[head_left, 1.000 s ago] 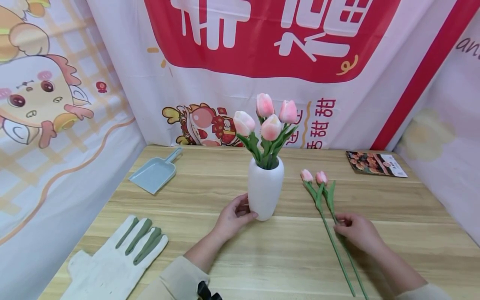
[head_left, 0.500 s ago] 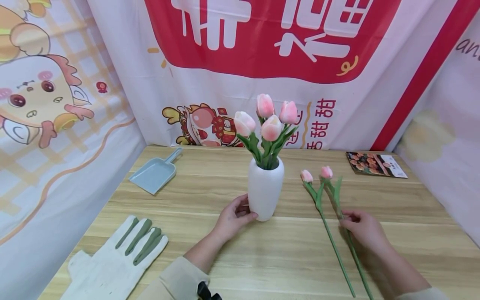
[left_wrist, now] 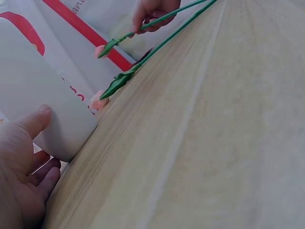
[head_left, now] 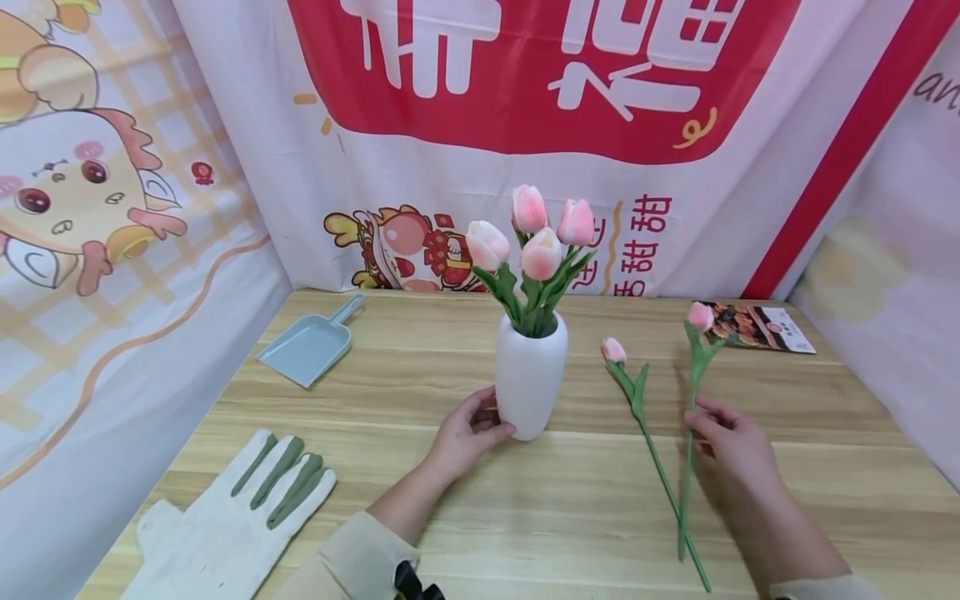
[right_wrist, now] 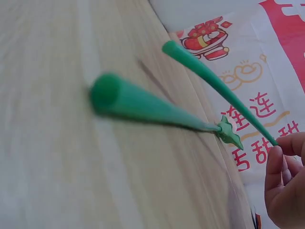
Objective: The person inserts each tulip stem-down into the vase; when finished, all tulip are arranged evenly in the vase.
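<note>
A white vase (head_left: pixel 528 387) stands upright on the wooden table with several pink artificial tulips (head_left: pixel 542 254) in it. Around its lower left side my left hand (head_left: pixel 467 437) is curled, the thumb against the wall in the left wrist view. My right hand (head_left: pixel 735 446) pinches the stem of a single artificial tulip (head_left: pixel 701 317), holding it raised off the table with the bloom upward. Another tulip (head_left: pixel 637 408) lies on the table, between the vase and my right hand. The held stem (right_wrist: pixel 219 88) shows its cut end in the right wrist view.
A blue-grey dustpan (head_left: pixel 309 346) lies at the back left. White and green gloves (head_left: pixel 225 521) lie at the front left. A printed card (head_left: pixel 780 329) is at the back right, partly behind the held tulip. Printed cloth (head_left: pixel 450 167) hangs around the table.
My right hand has lifted one of the two lying tulips and moved it slightly right and away, turning it more upright. My left hand and the vase stay put.
</note>
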The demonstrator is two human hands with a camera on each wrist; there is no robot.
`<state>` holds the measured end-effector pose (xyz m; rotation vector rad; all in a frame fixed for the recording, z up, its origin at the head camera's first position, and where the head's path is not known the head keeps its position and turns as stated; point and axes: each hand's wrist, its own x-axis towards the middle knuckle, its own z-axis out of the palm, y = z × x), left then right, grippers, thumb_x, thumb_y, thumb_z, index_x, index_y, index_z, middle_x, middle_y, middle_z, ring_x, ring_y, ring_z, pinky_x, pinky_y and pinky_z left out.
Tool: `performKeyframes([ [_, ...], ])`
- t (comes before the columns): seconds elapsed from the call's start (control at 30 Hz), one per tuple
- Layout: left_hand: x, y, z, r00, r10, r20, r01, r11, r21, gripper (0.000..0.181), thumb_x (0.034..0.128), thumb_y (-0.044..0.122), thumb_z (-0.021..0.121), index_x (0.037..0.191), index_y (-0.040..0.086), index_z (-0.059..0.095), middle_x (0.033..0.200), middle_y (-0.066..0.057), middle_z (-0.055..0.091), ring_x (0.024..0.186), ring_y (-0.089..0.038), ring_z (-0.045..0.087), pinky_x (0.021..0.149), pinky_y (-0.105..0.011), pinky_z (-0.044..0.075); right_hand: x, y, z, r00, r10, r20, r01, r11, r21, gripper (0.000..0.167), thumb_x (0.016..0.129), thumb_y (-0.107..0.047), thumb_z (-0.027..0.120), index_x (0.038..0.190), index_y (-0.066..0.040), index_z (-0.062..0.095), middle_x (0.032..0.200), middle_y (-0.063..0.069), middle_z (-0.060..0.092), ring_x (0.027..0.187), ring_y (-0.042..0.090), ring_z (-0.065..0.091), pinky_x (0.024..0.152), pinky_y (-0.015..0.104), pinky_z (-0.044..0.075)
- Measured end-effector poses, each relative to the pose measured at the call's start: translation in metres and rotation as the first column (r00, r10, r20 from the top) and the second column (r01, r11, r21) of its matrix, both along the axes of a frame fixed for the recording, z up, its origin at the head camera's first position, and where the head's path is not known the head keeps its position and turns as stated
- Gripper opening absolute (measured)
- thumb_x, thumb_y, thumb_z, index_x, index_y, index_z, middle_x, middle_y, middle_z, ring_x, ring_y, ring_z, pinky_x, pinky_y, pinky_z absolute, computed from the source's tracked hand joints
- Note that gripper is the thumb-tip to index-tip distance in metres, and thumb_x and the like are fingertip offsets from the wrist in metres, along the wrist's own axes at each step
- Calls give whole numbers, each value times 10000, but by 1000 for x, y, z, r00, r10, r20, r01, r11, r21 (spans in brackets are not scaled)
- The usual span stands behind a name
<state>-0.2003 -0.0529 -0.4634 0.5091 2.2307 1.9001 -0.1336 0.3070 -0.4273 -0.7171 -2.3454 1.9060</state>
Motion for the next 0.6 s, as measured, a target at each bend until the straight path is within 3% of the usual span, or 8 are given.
performKeyframes([
  [0.13,-1,0,-1,1000,0,10,1,1000,-2,594,867,167,755,1392,55,503,1303,-188,608,1178,-338,607,1027,-451,508,-3,-5,3,994,-109,-24,104,985,-139,224,932,-178,676,1140,-256,648,802,-196,611,713,-20,591,654,131,542],
  [0.23,-1,0,-1,1000,-1,16,1,1000,-2,593,865,164,756,1392,59,505,1310,-185,605,1182,-336,604,1031,-456,504,-5,-9,5,982,-181,-55,161,952,-261,215,925,-116,674,940,-329,650,774,-167,623,690,-6,600,640,132,548],
  [0.37,-2,0,-2,1000,-2,16,2,1000,3,591,865,155,754,1393,60,505,1311,-185,604,1185,-336,602,1034,-457,502,-7,-13,7,967,-234,-100,177,900,-397,266,921,-52,661,910,-318,653,760,-128,643,666,17,612,623,139,558],
  [0.6,-2,0,-2,1000,1,15,-1,1000,3,591,866,154,753,1393,58,504,1307,-187,606,1183,-337,604,1032,-454,505,-13,-19,11,933,-341,-115,229,808,-542,277,891,7,677,1028,-222,601,757,-87,652,648,43,628,604,147,563],
])
